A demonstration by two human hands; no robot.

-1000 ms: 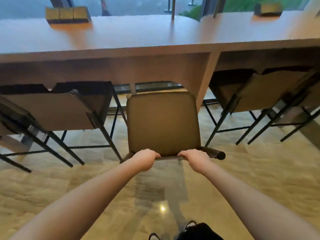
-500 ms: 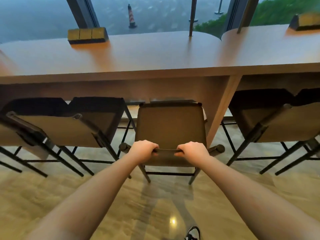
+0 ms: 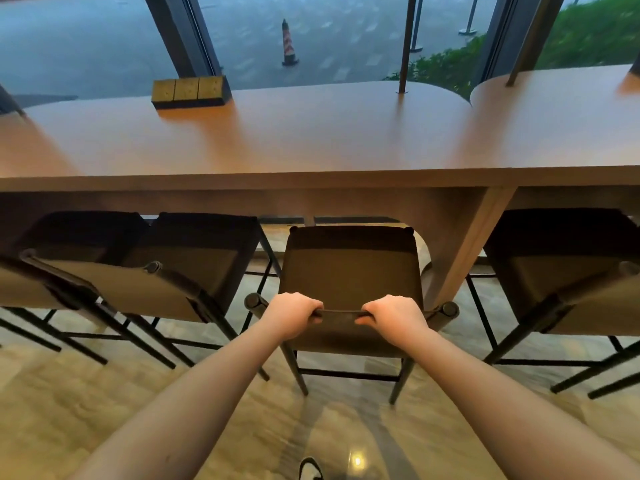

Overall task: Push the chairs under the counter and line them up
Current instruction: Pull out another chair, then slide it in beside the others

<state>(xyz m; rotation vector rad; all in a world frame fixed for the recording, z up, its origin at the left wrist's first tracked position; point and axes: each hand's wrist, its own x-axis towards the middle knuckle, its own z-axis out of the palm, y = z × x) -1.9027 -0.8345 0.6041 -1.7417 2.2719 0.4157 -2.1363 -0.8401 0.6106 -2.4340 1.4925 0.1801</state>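
Left hand (image 3: 294, 315) and right hand (image 3: 394, 318) both clamped on middle chair's (image 3: 349, 271) backrest top; seat front under counter (image 3: 311, 181), likely nearly in; neighbouring chairs (image 3: 194, 271) tucked.

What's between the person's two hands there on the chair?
In the head view, only a short bare stretch of the chair's backrest top edge lies between the left hand and right hand; both grip it.
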